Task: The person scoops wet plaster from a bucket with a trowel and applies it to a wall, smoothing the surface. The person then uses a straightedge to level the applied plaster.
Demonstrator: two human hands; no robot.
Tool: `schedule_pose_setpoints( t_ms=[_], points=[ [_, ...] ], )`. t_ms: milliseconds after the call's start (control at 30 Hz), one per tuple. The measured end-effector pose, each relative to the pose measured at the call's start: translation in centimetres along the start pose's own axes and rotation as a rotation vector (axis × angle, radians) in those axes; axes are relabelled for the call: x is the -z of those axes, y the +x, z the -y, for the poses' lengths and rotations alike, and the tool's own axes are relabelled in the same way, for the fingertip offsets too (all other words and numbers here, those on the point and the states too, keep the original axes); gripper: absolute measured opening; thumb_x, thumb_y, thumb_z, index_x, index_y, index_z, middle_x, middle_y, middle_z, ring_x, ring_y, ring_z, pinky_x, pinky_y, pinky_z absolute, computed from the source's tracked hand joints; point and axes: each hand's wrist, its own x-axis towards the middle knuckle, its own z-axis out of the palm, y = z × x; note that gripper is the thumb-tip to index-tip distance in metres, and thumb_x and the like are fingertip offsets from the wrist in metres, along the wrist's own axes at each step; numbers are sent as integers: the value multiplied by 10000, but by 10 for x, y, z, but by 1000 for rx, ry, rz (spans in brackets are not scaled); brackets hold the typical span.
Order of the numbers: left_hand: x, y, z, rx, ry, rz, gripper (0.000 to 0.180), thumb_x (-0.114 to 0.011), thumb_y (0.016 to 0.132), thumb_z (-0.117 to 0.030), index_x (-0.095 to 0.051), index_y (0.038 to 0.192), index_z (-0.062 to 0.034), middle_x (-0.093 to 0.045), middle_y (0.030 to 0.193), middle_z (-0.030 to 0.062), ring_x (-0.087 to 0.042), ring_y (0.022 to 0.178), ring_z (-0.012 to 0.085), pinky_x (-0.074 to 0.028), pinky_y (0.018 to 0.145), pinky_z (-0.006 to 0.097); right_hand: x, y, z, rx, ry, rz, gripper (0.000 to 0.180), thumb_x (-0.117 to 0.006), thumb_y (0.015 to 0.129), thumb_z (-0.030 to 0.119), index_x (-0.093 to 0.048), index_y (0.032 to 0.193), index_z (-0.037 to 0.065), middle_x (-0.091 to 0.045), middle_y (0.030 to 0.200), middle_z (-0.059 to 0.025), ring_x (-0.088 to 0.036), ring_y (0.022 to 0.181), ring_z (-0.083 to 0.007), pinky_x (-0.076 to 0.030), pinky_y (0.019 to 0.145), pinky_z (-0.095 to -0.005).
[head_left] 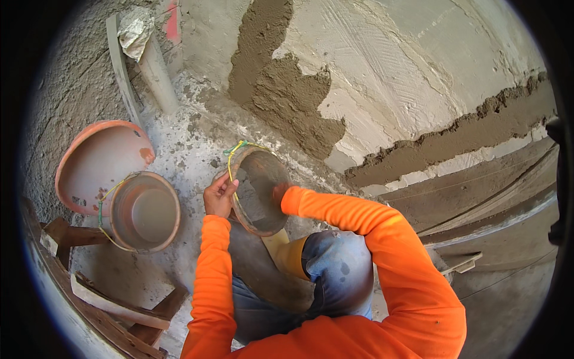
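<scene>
Mortar-smeared bucket point(259, 186), tilted with its mouth toward my camera, is held up over the middle of the floor point(186, 140), short of the far edge where the plastered wall point(382, 78) begins. Working left to right on my feed, I first get a wide reddish tub point(98, 163) at the floor's left edge. Just beside it, nearer the person, stands a second bucket point(121, 206) with grey, watery liquid in the bottom and a yellow cord handle. Pieces of wood point(116, 302) lie toward the near left corner. A pipe point(156, 78) with a crumpled wrapping on its top rises by the far left corner, next to a narrow strip point(121, 72).

At the centre, I see the left hand point(219, 196) gripping the near-left rim of the raised bucket, thumb and fingers closed beside its yellow-green cord point(242, 145). At the opposite rim, the right hand point(279, 194) is shadowed and partly hidden, apparently reaching inside; I can't tell whether its fingers are open or closed. Below sits a yellow boot point(293, 257). Wet mortar point(293, 99) darkens the wall beyond, and another rough band point(454, 146) runs along the right.
</scene>
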Motion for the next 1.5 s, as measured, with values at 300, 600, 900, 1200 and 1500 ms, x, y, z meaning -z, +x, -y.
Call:
schedule_pose_setpoints(
  t_ms=[300, 600, 900, 1200, 1500],
  points=[
    [12, 5, -1, 18, 37, -20, 410, -719, 882, -90, -637, 1272, 6, -574, 798, -59, -476, 693, 32, -410, 626, 188, -6, 9, -21, -175, 146, 39, 231, -576, 900, 185, -737, 1048, 109, -725, 1100, -102, -699, 1016, -292, -567, 802, -438],
    [29, 6, -4, 137, -67, 41, 451, -673, 923, -99, -570, 1348, 14, -660, 1169, 51, -585, 979, 94, -462, 863, 228, 40, 46, 15, 281, -148, -476, 228, -544, 906, 218, -750, 905, 122, -722, 895, -99, -718, 872, -291, -577, 731, -406],
    [47, 15, 11, -42, 41, -38, 448, -668, 932, -126, -568, 1347, 13, -640, 1268, 101, -577, 1145, 139, -423, 1003, 269, 21, 17, -18, 39, 315, -314, 188, -562, 847, 147, -719, 932, 86, -714, 892, -176, -703, 899, -356, -566, 798, -445],
    [47, 15, 9, -7, -49, -54, 454, -670, 929, -127, -566, 1349, 14, -635, 1276, 98, -571, 1149, 132, -422, 995, 260, -18, 24, -8, 141, 240, -278, 227, -527, 879, 181, -720, 921, 69, -710, 883, -190, -701, 884, -368, -566, 797, -449],
    [29, 10, 0, 36, -75, -34, 450, -676, 919, -103, -572, 1338, 25, -660, 1224, 94, -592, 1091, 127, -436, 972, 256, -12, 12, 0, -13, 328, -103, 297, -494, 925, 228, -713, 840, 46, -716, 902, -196, -709, 853, -337, -566, 736, -467]
  ],
)
